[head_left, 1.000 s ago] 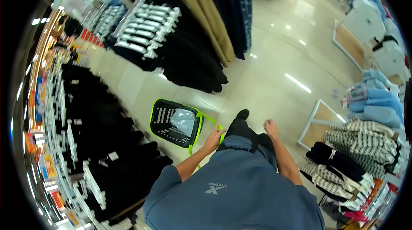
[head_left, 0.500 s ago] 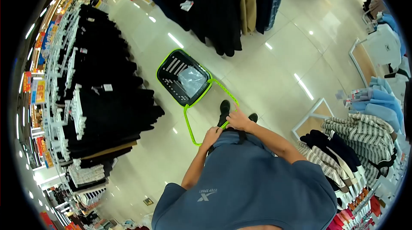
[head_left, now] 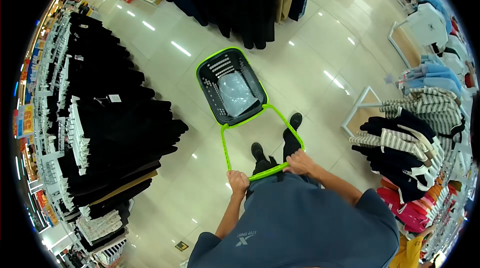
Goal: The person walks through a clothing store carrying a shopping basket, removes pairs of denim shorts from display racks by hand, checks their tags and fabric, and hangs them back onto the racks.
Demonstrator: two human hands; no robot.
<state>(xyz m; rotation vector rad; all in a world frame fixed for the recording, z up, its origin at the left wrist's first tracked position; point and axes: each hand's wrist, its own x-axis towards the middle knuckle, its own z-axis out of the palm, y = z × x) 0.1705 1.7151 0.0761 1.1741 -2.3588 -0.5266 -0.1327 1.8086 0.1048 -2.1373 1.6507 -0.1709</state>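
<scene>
A dark shopping basket (head_left: pixel 207 85) with a bright green rim is in front of my feet. Inside lies a light grey, plastic-wrapped packet (head_left: pixel 237 94). The basket's long green handle (head_left: pixel 224 148) reaches back toward my waist. My left hand (head_left: pixel 238 182) is closed around the handle at its left corner, and my right hand (head_left: pixel 301 162) grips it near the right corner. Whether the basket's base rests on the floor, I cannot tell.
A rack of black trousers (head_left: pixel 125 133) lines the left side. More dark trousers (head_left: pixel 240 8) hang ahead. To the right are striped tops (head_left: pixel 420 105), light blue garments (head_left: pixel 432 75) and a low white-framed stand (head_left: pixel 360 110). Glossy tiles (head_left: pixel 170 203) cover the floor.
My hands have moved apart along the handle, from near its middle out toward the corners. More of my legs and shoes shows. The basket appears slightly farther right in view.
</scene>
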